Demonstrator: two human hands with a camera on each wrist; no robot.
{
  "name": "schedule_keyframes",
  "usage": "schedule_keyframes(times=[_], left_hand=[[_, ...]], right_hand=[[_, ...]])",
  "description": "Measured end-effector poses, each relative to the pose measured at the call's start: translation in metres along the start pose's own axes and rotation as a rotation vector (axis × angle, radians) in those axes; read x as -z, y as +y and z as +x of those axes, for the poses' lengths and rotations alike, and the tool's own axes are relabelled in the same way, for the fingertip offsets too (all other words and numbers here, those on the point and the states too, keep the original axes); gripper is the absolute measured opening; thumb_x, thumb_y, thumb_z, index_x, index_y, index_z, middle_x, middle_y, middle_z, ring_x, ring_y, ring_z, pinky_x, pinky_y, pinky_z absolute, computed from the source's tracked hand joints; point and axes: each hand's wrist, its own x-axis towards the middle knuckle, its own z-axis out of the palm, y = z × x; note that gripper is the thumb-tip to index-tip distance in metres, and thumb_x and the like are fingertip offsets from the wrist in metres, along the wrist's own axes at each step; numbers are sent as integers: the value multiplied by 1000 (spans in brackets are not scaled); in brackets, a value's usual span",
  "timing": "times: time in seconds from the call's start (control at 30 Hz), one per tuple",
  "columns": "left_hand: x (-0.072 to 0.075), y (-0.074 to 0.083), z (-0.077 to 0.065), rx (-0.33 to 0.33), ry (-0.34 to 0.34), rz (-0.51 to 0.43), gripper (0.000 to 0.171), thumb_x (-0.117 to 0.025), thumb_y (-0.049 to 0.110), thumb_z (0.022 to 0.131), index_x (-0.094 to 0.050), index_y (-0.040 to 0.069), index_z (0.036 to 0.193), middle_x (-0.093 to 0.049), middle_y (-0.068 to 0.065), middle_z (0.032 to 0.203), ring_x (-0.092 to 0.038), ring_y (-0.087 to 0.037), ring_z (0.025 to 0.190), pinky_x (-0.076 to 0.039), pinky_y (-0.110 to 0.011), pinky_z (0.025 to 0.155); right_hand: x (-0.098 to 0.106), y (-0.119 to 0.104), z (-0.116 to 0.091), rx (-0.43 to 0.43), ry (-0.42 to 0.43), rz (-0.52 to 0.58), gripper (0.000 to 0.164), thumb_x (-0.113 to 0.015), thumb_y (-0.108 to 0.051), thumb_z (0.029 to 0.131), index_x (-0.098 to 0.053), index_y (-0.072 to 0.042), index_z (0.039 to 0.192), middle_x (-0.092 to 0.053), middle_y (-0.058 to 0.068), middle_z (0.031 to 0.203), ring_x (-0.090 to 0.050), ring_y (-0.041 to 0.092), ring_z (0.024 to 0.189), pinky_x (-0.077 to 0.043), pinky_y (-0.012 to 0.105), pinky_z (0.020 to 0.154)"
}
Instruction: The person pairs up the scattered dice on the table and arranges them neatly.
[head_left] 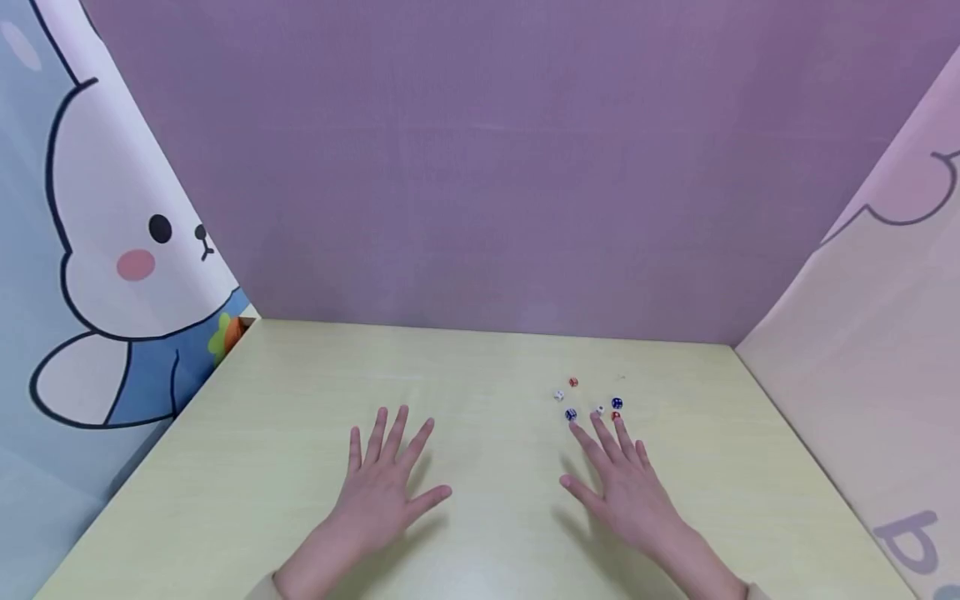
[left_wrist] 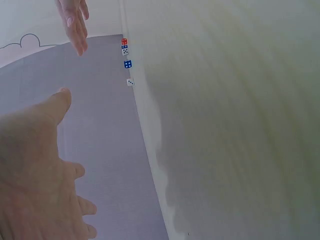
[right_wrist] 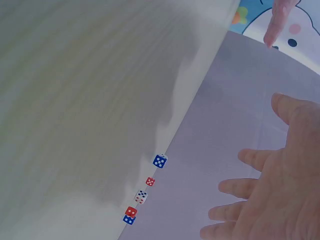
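Several small dice lie loosely grouped on the right half of the table. In the head view they include a red die (head_left: 573,382), a white die (head_left: 558,395), a blue die (head_left: 571,414) and another blue die (head_left: 617,403). My right hand (head_left: 630,496) hovers just in front of them, fingers spread and straight, with its fingertips overlapping the nearest dice in the head view. A second red die (head_left: 616,416) and a second white die (head_left: 600,410) show at those fingertips. My left hand (head_left: 381,496) is spread above the left-centre of the table, holding nothing.
The pale wooden table (head_left: 480,375) ends at a purple backdrop (head_left: 480,167). A cartoon rabbit curtain (head_left: 135,208) hangs at the left side and a pale printed curtain (head_left: 885,333) at the right. A tiny faint mark (head_left: 621,377) lies behind the dice.
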Motion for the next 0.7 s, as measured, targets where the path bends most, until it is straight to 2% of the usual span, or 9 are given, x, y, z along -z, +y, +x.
schedule_keyframes(times=[0.2,0.3,0.5,0.7], left_hand=[[-1,-2,4,-13,7,-18,85,-55,65,82,-21,28,151,-4,-10,158,6,-34,144,0,-64,108],[-1,-5,9,-15,-15,-70,87,-57,65,82,-19,29,151,-6,-11,158,4,-35,144,-3,-63,109],[-2,-16,24,-34,-85,-279,89,-63,59,81,-19,27,151,-15,-14,156,-11,-42,142,-19,-67,104],[-7,-24,41,-1,-186,-520,90,-71,53,77,-24,27,149,-28,-3,152,-24,-31,139,-31,-60,102]], right_hand=[[1,8,8,19,31,58,70,-54,-54,90,-32,-21,148,-26,15,153,-17,44,140,-24,65,103],[0,15,19,29,30,128,69,-58,-49,90,-33,-18,147,-31,18,150,-25,44,137,-30,64,100],[-6,36,52,6,-46,271,68,-66,-33,88,-36,-9,144,-45,20,140,-45,40,126,-40,54,98],[-15,55,82,-36,-124,393,62,-70,-17,85,-43,3,137,-60,24,117,-62,36,101,-52,43,82]])
